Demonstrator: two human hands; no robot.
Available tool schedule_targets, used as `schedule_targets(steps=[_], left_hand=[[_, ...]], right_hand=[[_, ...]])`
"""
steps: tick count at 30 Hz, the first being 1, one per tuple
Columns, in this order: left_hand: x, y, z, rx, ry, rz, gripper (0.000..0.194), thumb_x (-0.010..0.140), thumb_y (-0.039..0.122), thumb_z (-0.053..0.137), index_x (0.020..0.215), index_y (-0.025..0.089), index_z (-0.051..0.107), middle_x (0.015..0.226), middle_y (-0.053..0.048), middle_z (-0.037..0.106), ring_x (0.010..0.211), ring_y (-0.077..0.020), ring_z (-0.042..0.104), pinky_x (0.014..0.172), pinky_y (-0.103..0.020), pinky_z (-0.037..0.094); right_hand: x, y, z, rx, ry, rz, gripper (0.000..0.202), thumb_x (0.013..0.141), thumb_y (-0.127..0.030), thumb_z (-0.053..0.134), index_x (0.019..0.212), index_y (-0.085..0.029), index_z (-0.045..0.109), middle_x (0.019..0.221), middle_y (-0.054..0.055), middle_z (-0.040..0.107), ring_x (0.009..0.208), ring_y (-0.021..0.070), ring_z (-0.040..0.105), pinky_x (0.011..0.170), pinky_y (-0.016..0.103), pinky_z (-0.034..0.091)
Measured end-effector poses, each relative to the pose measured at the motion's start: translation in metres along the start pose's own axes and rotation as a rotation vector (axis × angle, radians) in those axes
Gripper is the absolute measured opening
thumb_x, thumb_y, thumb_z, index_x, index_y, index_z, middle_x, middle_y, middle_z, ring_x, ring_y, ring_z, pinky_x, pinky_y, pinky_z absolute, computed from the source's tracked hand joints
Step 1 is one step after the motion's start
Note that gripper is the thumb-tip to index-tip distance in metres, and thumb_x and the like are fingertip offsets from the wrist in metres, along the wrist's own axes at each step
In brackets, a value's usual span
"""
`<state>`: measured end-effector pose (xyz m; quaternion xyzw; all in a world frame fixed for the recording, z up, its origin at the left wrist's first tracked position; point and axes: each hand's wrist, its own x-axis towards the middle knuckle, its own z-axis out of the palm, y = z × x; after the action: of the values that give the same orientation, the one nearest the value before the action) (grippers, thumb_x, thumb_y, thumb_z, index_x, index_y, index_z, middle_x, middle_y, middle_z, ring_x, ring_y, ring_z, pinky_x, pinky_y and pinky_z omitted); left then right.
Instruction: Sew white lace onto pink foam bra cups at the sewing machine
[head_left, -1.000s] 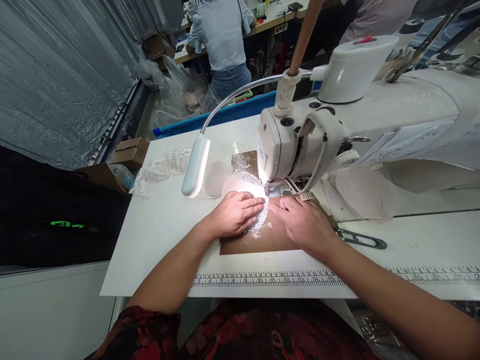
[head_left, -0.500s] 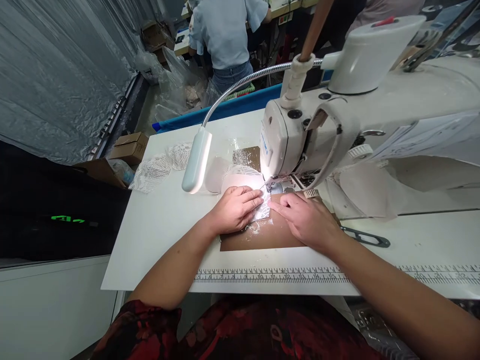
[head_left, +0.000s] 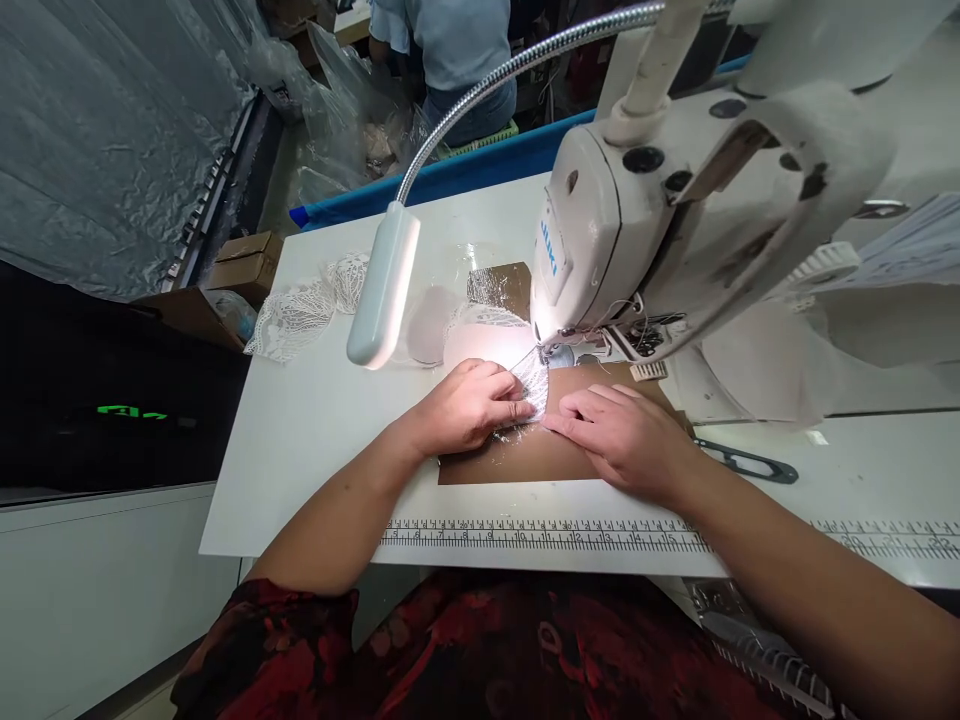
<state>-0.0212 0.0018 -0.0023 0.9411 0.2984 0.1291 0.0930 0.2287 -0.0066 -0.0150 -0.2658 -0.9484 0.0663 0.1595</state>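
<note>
- Spreading across the view, our table (head_left: pixel 300 430) bears the work; its right side runs out of frame.
- The machine (head_left: pixel 585 220) stands with its head over the work, its body cut off at the right.
- A co-worker (head_left: pixel 465 50) is beyond the table, cut off by the top edge, so we cannot see what those hands do.
- The brown sheet (head_left: pixel 487 465) lies flat under our hands. Another brown patch shows farther back; whether it is the same sheet, we cannot tell.
- Our right hand (head_left: pixel 622 435) rests on the sheet, one finger reaching to the lace's near corner, the others bent. Whether that tip presses or only touches, we cannot tell.
- Our left hand (head_left: pixel 476 405) has its fingers bunched at the lace's left side; pinching or just pressing, we cannot make out.
- The pale cloth (head_left: pixel 484 345) lies just beyond our left hand, washed out by glare.
- The lace (head_left: pixel 536 385) lies between our hands, its far end at the machine head. We judge the step to be guiding it through for stitching; the next move calls for light, even pressure, fingertips clear of the needle.
- The needle is lost in glare and shadow; we can make out no stitches.
</note>
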Motion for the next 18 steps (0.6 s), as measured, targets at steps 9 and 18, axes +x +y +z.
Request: schedule_targets(steps=[9, 18], left_hand=[[0.0012, 0.0022, -0.0009, 0.029, -0.053, -0.001, 0.031, 0.095, 0.022, 0.041, 0.116, 0.031, 0.063, 0.098, -0.004, 0.061, 0.087, -0.0188, 0.05, 0.083, -0.035, 0.037], [0.0019, 0.0039, 0.0008, 0.0, -0.04, -0.005, 0.03, 0.097, 0.024, 0.04, 0.115, 0.03, 0.063, 0.097, -0.005, 0.061, 0.088, -0.019, 0.05, 0.084, -0.035, 0.036]], right_hand=[[-0.0012, 0.0005, 0.0, 0.032, 0.003, -0.013, 0.033, 0.085, -0.007, 0.041, 0.104, -0.021, 0.064, 0.086, 0.005, 0.062, 0.079, 0.0185, 0.048, 0.071, 0.031, 0.035], [-0.002, 0.0002, -0.0005, 0.047, 0.002, 0.012, 0.035, 0.082, -0.006, 0.043, 0.103, -0.022, 0.065, 0.086, 0.004, 0.062, 0.078, 0.0181, 0.049, 0.071, 0.031, 0.035]])
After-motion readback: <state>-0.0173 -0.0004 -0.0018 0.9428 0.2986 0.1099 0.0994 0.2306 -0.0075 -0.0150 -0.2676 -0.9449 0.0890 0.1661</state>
